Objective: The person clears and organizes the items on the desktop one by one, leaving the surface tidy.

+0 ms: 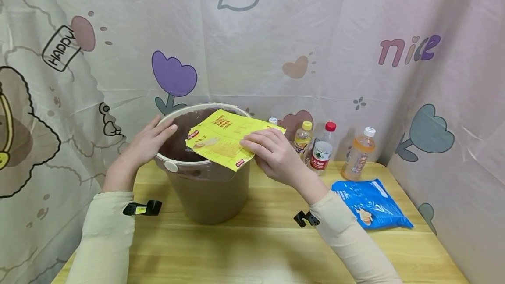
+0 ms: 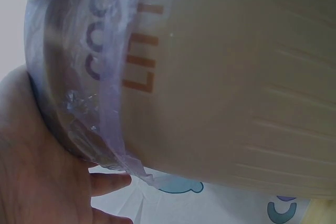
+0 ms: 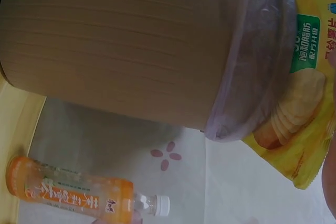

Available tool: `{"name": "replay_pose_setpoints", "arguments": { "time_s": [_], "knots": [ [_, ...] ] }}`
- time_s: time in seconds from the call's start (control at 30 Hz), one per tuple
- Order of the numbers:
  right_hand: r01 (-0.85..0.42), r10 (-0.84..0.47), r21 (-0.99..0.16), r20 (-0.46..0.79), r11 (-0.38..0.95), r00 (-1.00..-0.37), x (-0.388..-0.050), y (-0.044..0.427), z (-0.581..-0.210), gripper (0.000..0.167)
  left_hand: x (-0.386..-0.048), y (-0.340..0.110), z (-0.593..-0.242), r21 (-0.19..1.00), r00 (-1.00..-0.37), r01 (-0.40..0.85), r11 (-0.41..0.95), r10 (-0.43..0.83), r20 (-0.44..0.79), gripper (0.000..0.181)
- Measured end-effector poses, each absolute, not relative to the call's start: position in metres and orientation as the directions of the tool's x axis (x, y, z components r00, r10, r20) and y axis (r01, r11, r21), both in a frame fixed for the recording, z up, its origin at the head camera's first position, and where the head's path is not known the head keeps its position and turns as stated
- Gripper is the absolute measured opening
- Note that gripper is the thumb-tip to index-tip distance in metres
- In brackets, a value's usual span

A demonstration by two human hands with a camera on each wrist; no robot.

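Observation:
A brown trash bin with a clear plastic liner folded over its rim stands on the table. My left hand rests against the left side of the rim, its fingers fairly straight. My right hand holds a flattened yellow potato chip bag by its right end, fingers on top. The bag lies tilted over the right part of the bin's opening. Its underside, printed with potato chips, shows in the right wrist view. The thumb of the right hand is hidden in the head view.
Right of the bin stand a yellow-capped bottle, a red-capped bottle and an orange drink bottle. Another white cap shows behind the chip bag. A blue snack bag lies at the table's right. Printed curtains surround the table.

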State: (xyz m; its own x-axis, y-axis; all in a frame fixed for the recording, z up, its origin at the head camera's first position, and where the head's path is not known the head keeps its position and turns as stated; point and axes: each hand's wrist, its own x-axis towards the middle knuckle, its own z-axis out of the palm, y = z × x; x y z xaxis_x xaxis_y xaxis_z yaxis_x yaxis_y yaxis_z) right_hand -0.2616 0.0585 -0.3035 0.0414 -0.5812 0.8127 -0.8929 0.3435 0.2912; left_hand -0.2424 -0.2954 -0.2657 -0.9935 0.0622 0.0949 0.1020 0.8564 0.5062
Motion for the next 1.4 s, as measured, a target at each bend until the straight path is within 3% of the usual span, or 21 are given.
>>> {"name": "replay_pose_setpoints", "arguments": {
  "time_s": [0.6,1.0,1.4],
  "knots": [
    [-0.908,-0.662,0.251,0.749,0.335,-0.037,-0.272,0.042,-0.312,0.036,-0.243,-0.295,-0.268,0.507,-0.993,0.108,0.855,0.071,0.092,0.070],
    [-0.926,-0.646,0.222,0.762,0.307,-0.032,-0.273,0.033,-0.307,0.047,-0.242,-0.295,-0.267,0.512,-0.993,0.109,0.852,0.069,0.096,0.070],
    [-0.951,-0.601,0.208,0.798,0.227,0.031,-0.277,0.030,-0.307,0.047,-0.243,-0.296,-0.268,0.525,-0.993,0.106,0.844,0.067,0.093,0.070]
  ]
}}
